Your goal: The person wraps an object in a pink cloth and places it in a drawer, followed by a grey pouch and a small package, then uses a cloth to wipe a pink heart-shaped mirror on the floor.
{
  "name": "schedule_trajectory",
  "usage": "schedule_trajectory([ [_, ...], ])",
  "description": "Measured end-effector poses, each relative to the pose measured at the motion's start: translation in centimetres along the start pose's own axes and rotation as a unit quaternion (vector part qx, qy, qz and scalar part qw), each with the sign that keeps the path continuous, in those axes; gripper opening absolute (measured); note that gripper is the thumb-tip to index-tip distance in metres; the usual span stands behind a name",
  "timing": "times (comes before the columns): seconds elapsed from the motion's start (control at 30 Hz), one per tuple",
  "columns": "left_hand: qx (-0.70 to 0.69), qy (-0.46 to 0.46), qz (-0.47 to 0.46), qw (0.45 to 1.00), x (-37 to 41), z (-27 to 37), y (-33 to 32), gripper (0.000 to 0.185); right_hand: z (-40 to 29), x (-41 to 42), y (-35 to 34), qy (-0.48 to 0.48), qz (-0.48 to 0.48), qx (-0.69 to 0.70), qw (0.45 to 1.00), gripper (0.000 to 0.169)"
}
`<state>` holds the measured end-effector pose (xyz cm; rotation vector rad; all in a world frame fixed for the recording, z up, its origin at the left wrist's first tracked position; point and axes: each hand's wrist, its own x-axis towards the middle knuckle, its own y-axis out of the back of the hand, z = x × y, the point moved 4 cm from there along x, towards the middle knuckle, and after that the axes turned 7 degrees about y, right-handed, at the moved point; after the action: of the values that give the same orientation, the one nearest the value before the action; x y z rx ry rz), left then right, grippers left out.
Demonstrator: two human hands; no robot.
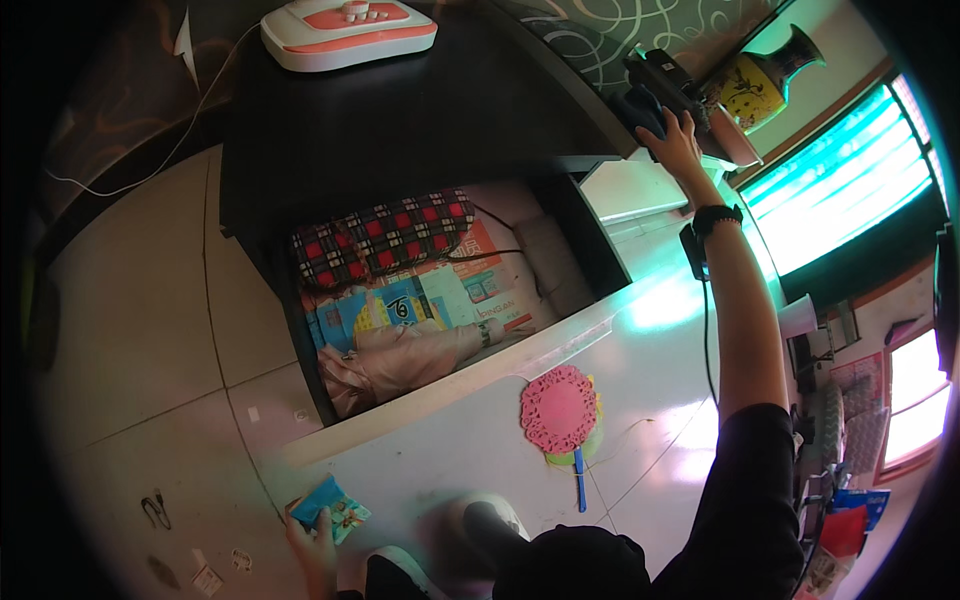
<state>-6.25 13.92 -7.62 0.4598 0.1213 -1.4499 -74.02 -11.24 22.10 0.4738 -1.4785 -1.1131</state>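
My left hand [309, 541] holds a small blue packet [330, 510] with a printed picture, low over the tiled floor. Up at the right, my right hand [677, 146] reaches past the black cabinet top with its fingers spread against a dark, soft-looking item [641, 111]. Whether it grips that item is unclear. Between my hands a drawer [604, 259] stands pulled out. Inside lie a red-and-black checked fabric bag [390, 236], a folded pink umbrella [420, 360] and printed bags or papers [405, 304] that bear writing.
A white-and-coral appliance [349, 36] with a knob sits on the black cabinet [420, 112]. A yellow patterned vase [757, 86] is beyond my right hand. On the floor lie a pink lace-edged round mat [559, 409] with a blue handle [580, 484] beside it, and a cable [156, 510].
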Motion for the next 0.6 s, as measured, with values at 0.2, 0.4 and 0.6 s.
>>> schedule_trajectory([
  [0.2,0.057,0.021,-0.014,0.998,-1.6,0.6,0.3,0.023,3.0,2.4,-3.5,-0.085,-0.067,0.089,0.990,0.071],
  [0.4,0.062,0.000,-0.041,0.997,-1.5,0.6,-2.1,0.023,1.7,1.3,-0.4,-0.004,0.056,0.102,0.993,0.049],
  [0.6,0.067,-0.013,-0.091,0.994,-1.0,3.6,-2.7,0.025,-7.9,-11.6,6.4,-0.116,0.046,0.682,0.721,0.039],
])
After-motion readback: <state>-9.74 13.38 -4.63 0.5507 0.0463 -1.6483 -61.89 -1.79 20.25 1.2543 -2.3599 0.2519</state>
